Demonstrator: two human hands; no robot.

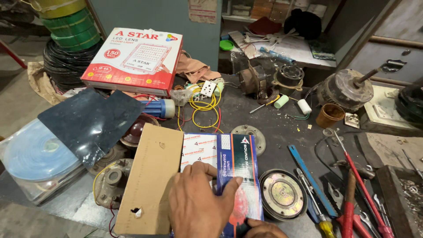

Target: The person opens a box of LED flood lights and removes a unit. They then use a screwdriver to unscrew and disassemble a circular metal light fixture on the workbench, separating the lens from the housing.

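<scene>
A small cardboard box (229, 165), blue, white and red, lies on the workbench with its brown flap (152, 176) folded out to the left. My left hand (200, 202) rests flat on top of the box, fingers spread over its printed face. Only the knuckles of my right hand (260, 229) show at the bottom edge, pressed against the box's near right corner; whether it grips anything is hidden. A round metal disc (283, 194) in a black ring lies just right of the box.
A large red and white carton (134, 59) sits at the back left beside wire coils (70, 39). Yellow wires with a white socket (207, 99), motor parts (346, 90), a brown cup (329, 115), screwdrivers and pliers (352, 194) crowd the bench. A dark sheet (90, 121) covers the left.
</scene>
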